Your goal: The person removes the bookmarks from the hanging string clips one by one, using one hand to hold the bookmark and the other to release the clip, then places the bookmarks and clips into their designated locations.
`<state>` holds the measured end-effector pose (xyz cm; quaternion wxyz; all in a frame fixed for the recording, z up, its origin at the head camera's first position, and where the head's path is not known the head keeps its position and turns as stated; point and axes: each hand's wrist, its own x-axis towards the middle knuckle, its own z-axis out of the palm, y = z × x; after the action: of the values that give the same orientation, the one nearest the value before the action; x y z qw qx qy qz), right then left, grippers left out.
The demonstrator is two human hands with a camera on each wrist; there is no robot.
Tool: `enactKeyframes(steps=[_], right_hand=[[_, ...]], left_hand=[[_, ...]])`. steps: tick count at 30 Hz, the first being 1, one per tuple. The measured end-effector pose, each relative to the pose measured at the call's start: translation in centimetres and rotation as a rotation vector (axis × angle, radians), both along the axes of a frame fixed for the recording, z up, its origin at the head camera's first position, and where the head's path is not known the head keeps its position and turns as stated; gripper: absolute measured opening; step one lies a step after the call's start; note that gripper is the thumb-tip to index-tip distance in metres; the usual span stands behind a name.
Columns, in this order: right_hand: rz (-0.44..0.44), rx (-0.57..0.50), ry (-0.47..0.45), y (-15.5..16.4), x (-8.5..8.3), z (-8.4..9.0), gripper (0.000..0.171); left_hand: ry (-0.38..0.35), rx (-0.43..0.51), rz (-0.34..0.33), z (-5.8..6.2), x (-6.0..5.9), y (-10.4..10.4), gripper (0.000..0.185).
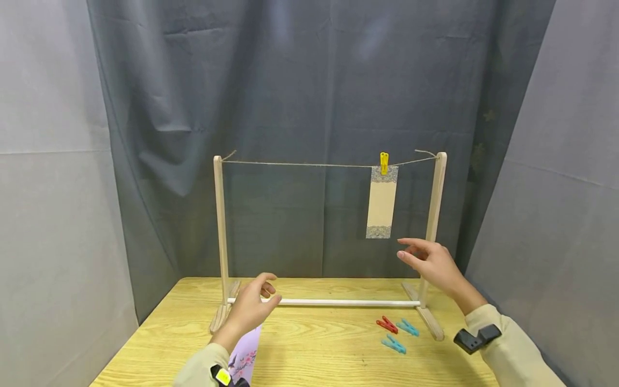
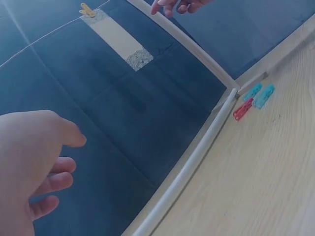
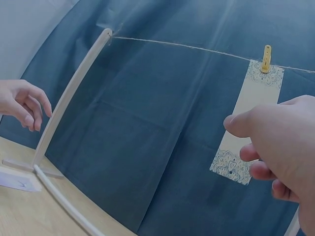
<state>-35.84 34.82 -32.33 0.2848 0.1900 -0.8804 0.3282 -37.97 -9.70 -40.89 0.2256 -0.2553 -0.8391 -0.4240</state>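
A cream paper strip [image 1: 382, 207] with patterned ends hangs from the string [image 1: 309, 164], held by a yellow clothespin [image 1: 384, 163]. My right hand [image 1: 432, 264] is raised just below and right of the strip, its fingers loosely bent around nothing; in the right wrist view the hand overlaps the strip. My left hand [image 1: 251, 305] hovers near the left post, fingers relaxed and holding nothing. Partly hidden under the left wrist, a purple paper strip [image 1: 245, 357] with pink blossoms lies on the table. A red clothespin [image 1: 387, 324] and two blue clothespins [image 1: 394, 344] lie at the right.
The string runs between a left wooden post [image 1: 220, 231] and a right wooden post [image 1: 437, 199], both on flat feet. A white rod [image 1: 338, 302] joins them low down, over the wooden table [image 1: 309, 360]. Grey curtains [image 1: 290, 107] enclose the back and sides.
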Motion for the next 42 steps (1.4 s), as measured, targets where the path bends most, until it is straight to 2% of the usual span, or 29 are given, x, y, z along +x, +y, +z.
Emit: enactKeyframes(steps=[11, 22, 26, 33, 42], right_hand=[[-0.033, -0.055, 0.038, -0.6, -0.6, 2.4, 0.045], [-0.029, -0.108, 0.100, -0.9, -1.7, 4.7, 0.046], [-0.030, -0.134, 0.108, -1.1, -2.0, 5.7, 0.047], [-0.029, -0.172, 0.119, -1.3, -2.8, 7.4, 0.049], [-0.008, -0.240, 0.152, -1.4, -3.9, 8.5, 0.049]], left_hand=[[0.035, -0.001, -0.057, 2.0, -1.3, 3.1, 0.038], [0.027, 0.030, -0.089, 3.5, -2.7, 6.5, 0.040], [0.037, 0.039, -0.091, 3.8, -3.3, 7.8, 0.041], [0.012, 0.079, -0.101, 4.3, -4.4, 9.8, 0.045], [0.033, 0.112, -0.101, 4.3, -6.1, 12.1, 0.045]])
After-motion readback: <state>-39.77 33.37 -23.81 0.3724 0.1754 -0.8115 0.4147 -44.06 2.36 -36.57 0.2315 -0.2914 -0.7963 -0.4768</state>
